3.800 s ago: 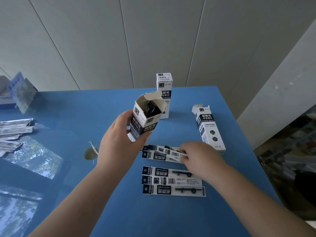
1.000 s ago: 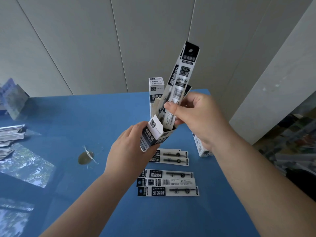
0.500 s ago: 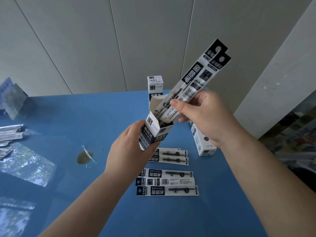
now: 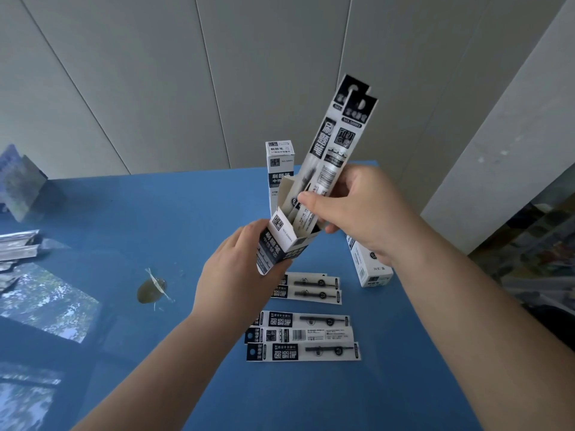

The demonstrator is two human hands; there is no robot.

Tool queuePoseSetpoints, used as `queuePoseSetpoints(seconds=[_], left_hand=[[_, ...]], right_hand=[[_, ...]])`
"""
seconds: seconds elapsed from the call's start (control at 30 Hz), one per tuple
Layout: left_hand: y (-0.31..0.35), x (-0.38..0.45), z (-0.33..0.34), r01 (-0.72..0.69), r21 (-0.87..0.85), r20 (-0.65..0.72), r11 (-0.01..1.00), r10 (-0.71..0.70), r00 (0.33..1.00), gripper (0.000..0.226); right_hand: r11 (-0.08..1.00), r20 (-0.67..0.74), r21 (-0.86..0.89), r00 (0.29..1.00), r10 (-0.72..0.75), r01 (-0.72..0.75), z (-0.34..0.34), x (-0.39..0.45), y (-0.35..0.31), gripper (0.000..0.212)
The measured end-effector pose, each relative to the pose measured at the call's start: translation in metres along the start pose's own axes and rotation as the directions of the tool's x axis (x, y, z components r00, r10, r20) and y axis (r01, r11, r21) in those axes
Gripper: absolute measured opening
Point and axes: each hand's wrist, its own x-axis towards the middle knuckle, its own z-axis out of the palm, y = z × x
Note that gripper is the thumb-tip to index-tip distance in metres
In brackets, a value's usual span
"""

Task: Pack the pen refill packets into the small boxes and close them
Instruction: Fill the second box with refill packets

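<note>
Here the left hand (image 4: 236,275) grips one open box (image 4: 280,250), the right hand (image 4: 367,213) pinching two packets (image 4: 336,141) into it.

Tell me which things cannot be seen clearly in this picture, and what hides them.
- Head view: inside of the open white-and-black cardboard box, hidden by its flaps and the clear refill packets.
- Lying white box, partly behind the right hand.
- Silver packets, cut by the left edge.
- Box print: too small.

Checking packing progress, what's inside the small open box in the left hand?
The lower ends of two long refill packets, held by the right hand, sit inside the open black-and-white cardboard box. Deeper contents are hidden.
</note>
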Motion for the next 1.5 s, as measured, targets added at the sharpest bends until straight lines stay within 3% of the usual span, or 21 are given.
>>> queuePoseSetpoints(seconds=[0.3,0.37,0.5,0.6,0.7,0.8,0.9,1.0,1.13,1.23,1.3,1.33,1.4,1.5], left_hand=[[0.002,0.004,-0.003,0.034,-0.045,-0.019,0.998,-0.035,0.999,0.055],[0.002,0.004,-0.005,0.031,-0.05,-0.022,0.998,-0.033,0.999,0.055],[0.001,0.006,-0.006,0.04,-0.062,-0.026,0.997,-0.041,0.999,0.053],[0.001,0.006,-0.006,0.049,-0.078,-0.02,0.996,-0.051,0.998,0.052],[0.002,0.005,-0.007,0.042,-0.093,-0.024,0.995,-0.045,0.999,0.052],[0.004,0.003,-0.007,0.047,-0.102,-0.025,0.994,-0.05,0.998,0.052],[0.003,0.002,-0.006,0.047,-0.088,-0.007,0.995,-0.048,0.999,0.052],[0.001,0.001,-0.005,0.056,-0.081,-0.001,0.995,-0.056,0.998,0.054],[0.0,0.0,-0.003,0.028,-0.057,-0.012,0.998,-0.029,0.999,0.054],[-0.006,-0.002,-0.003,0.067,-0.1,-0.016,0.993,-0.069,0.998,0.053],[-0.011,-0.004,-0.003,0.088,-0.107,-0.012,0.99,-0.09,0.996,0.053],[-0.013,-0.005,-0.004,0.099,-0.105,-0.01,0.99,-0.1,0.995,0.053],[-0.016,-0.006,-0.005,0.119,-0.1,-0.015,0.988,-0.121,0.992,0.052],[-0.019,-0.009,-0.006,0.139,-0.086,-0.037,0.987,-0.142,0.989,0.052]], right_hand=[[0.995,0.06,-0.079,0.997,-0.054,0.058,0.011,-0.005,0.006,0.017],[0.998,0.089,-0.001,0.994,-0.061,0.061,0.011,-0.005,0.005,0.021],[0.98,-0.061,0.165,0.993,-0.098,0.107,0.004,-0.003,0.003,0.03],[0.985,-0.007,0.032,0.985,-0.17,0.17,0.004,-0.006,0.003,0.011],[0.967,0.017,-0.138,0.977,-0.212,0.213,0.012,-0.011,0.005,0.009],[0.951,-0.046,-0.171,0.962,-0.269,0.257,0.016,-0.014,0.007,0.01],[0.937,0.02,-0.261,0.972,-0.233,0.23,0.02,-0.014,0.01,0.011],[0.927,-0.053,-0.306,0.968,-0.246,0.219,0.019,-0.012,0.011,0.009],[0.931,0.095,-0.302,0.978,-0.186,0.206,0.014,-0.012,0.014,0.009],[0.956,-0.067,-0.19,0.968,-0.242,0.225,0.01,-0.013,0.028,0.006],[0.97,-0.173,-0.166,0.964,-0.204,0.176,0.011,-0.017,0.047,0.009],[0.974,-0.163,-0.193,0.976,-0.147,0.114,0.013,-0.019,0.06,0.009],[0.933,-0.008,-0.358,1.0,-0.013,0.01,0.024,-0.026,0.087,0.011],[0.779,0.235,-0.618,0.971,0.048,0.111,0.048,-0.039,0.117,0.03]])
